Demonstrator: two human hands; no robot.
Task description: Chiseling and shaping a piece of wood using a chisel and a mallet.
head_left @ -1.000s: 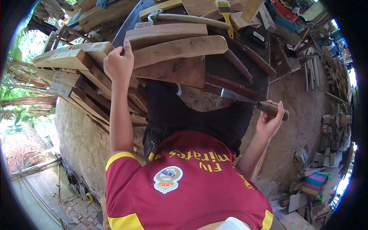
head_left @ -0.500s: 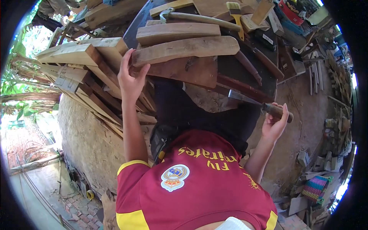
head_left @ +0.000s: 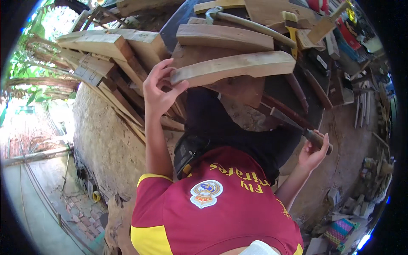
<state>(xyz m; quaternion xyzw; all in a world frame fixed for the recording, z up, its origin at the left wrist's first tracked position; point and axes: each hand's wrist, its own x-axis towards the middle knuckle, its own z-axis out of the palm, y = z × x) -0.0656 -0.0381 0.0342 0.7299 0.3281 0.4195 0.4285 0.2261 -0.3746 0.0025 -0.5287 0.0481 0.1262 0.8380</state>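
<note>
Curved wooden piece (head_left: 236,68), on the wearer's side of the hammer (head_left: 256,28), is pinched at its left end by thumb and fingers of my left hand (head_left: 159,91), while my right hand (head_left: 313,152), beyond the hammer's right end and nearer the body, grips a chisel (head_left: 314,137) by its handle. From my remote seat, I judge the step to be positioning the wood; the next move calls for steadying it before the blade comes near.

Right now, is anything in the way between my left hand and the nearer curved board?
Nothing visible: your left hand is right at the left end of the nearer curved board, thumb against its near edge.
</note>
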